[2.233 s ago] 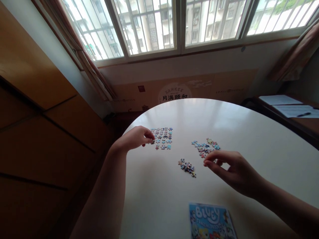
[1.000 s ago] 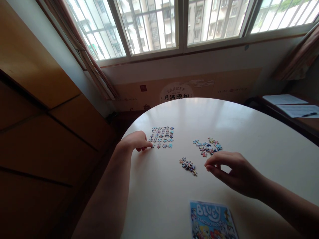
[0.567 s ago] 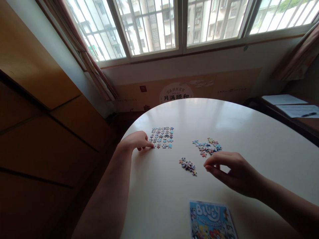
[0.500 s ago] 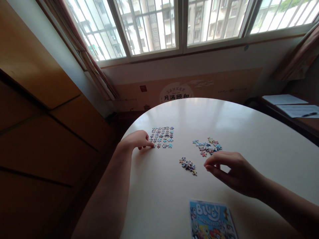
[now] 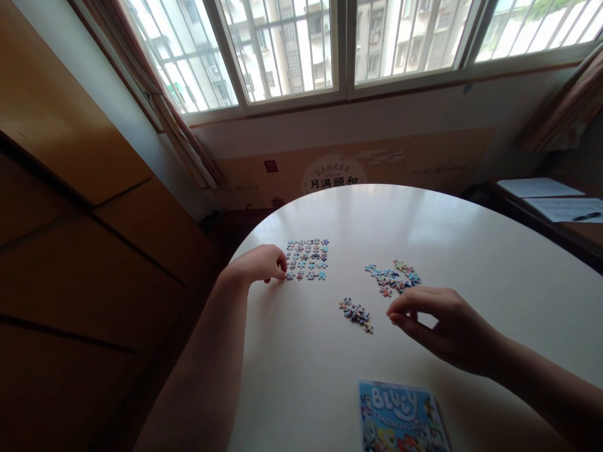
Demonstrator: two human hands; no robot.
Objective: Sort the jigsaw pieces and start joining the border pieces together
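Several puzzle pieces (image 5: 311, 256) lie in neat, spaced rows on the white table, toward its left side. At the lower left corner of these rows is my left hand (image 5: 266, 263), its fingers curled and the tips by the nearest-left piece; whether they grip anything is too small to tell. My right hand (image 5: 433, 317) hovers with thumb and index tips pinched together, and what they hold, if anything, cannot be made out. Just beyond it is a loose pile of pieces (image 5: 391, 277), and to its left a smaller pile (image 5: 357, 314).
A blue Bluey picture card or box (image 5: 400, 414) lies at the near edge of view on the round white table (image 5: 301, 364). Papers with a pen (image 5: 565, 209) rest on a dark surface at the right. Windows and a wall stand beyond the table.
My left hand's fingertips have drawn back slightly to the left, showing more of the corner piece. My right hand is almost unchanged.
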